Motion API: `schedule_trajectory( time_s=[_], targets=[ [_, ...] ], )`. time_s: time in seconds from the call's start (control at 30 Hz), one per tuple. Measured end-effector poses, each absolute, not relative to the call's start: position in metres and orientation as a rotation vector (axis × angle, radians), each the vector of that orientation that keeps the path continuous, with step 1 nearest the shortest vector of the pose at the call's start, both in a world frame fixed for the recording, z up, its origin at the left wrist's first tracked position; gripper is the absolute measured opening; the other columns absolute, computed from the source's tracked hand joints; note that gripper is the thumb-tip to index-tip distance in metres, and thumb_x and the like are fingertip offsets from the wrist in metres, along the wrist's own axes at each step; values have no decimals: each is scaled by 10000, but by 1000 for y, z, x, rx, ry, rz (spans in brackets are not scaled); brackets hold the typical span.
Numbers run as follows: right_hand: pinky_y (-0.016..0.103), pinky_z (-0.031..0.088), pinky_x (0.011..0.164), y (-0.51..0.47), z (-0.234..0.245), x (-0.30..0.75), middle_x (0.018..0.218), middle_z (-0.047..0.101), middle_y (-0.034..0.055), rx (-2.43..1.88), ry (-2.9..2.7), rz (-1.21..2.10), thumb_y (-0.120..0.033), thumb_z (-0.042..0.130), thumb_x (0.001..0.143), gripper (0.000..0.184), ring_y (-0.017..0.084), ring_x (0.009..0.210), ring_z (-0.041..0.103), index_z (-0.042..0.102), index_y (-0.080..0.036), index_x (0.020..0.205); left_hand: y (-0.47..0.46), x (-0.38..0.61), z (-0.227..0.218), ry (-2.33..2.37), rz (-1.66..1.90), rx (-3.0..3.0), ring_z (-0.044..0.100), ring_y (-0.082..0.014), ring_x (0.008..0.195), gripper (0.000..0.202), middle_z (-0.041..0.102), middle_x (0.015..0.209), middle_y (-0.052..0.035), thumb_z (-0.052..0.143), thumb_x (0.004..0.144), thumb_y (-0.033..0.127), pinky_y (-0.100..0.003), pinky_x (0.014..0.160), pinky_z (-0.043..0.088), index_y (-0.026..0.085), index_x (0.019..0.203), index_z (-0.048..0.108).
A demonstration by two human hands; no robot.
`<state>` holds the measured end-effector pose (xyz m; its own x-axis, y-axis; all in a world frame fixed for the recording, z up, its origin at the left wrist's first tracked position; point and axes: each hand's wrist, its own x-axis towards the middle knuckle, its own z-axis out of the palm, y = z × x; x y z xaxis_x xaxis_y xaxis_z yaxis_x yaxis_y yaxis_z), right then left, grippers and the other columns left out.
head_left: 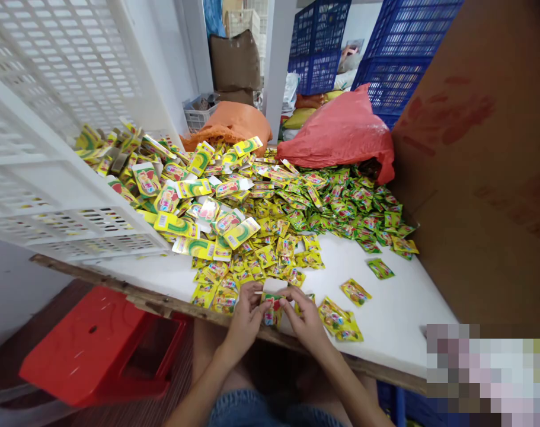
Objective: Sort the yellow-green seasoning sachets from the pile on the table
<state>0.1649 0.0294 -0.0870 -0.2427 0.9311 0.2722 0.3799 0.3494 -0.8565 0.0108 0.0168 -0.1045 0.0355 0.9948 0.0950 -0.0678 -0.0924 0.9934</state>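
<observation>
A small printed carton point(273, 308) with a raised white flap is held upright near the table's front edge. My left hand point(247, 314) is closed on its left side, thumb on the printed front. On the right, my right hand point(306, 317) pinches the same carton near its top, with the thumb against the front. What is inside the carton is hidden. Yellow sachets point(225, 299) lie just left of my hands, and more yellow sachets point(341, 320) are to the right. Behind them spreads a heap of flat yellow cartons point(192, 222).
Green sachets point(341, 201) spill from a red sack point(341, 133); an orange sack point(234, 121) stands beside it. A tipped white crate point(65, 160) borders the left, a cardboard sheet point(456, 178) the right. A red stool point(87, 344) is below the wooden table edge point(158, 305).
</observation>
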Motion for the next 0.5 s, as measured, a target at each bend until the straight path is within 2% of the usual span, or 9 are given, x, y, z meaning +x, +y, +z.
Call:
schedule_trajectory(
  time_s=[0.17, 0.23, 0.33, 0.4, 0.5],
  targets=[
    [327, 422, 824, 32, -91, 164, 863, 608, 48, -1157, -1766, 807, -275, 438, 871, 188, 191, 887, 556, 610, -199, 852, 25, 1, -94, 1155, 1117, 1466, 561, -185, 958, 161, 590, 975, -57, 526, 802, 271, -317, 866, 437, 188, 937, 556],
    [312, 454, 770, 33, -97, 161, 854, 611, 43, -1166, -1656, 795, -280, 459, 858, 183, 175, 825, 574, 554, -194, 990, 27, 0, -93, 1168, 1138, 1513, 525, -203, 1038, 155, 583, 1061, -78, 538, 795, 270, -333, 904, 413, 186, 914, 591],
    [312, 468, 762, 34, -102, 159, 900, 622, 47, -1189, -1608, 777, -265, 475, 850, 284, 165, 824, 588, 479, -198, 1126, 28, 0, -94, 1107, 1246, 1431, 507, -196, 1088, 264, 549, 1164, -90, 516, 810, 241, -349, 926, 405, 203, 1070, 541],
    [338, 450, 823, 34, -100, 160, 948, 627, 51, -1150, -1720, 769, -248, 467, 855, 204, 177, 902, 578, 552, -217, 1038, 27, 0, -93, 1081, 1261, 1417, 533, -187, 1053, 291, 580, 1123, -89, 508, 816, 229, -357, 931, 404, 202, 1105, 528],
    [358, 439, 855, 32, -93, 161, 979, 628, 54, -1087, -1824, 744, -264, 503, 838, 138, 197, 960, 561, 606, -225, 922, 28, -1, -88, 1114, 1238, 1526, 555, -196, 1002, 158, 633, 1008, -79, 553, 787, 236, -347, 918, 407, 188, 912, 637]
  ],
)
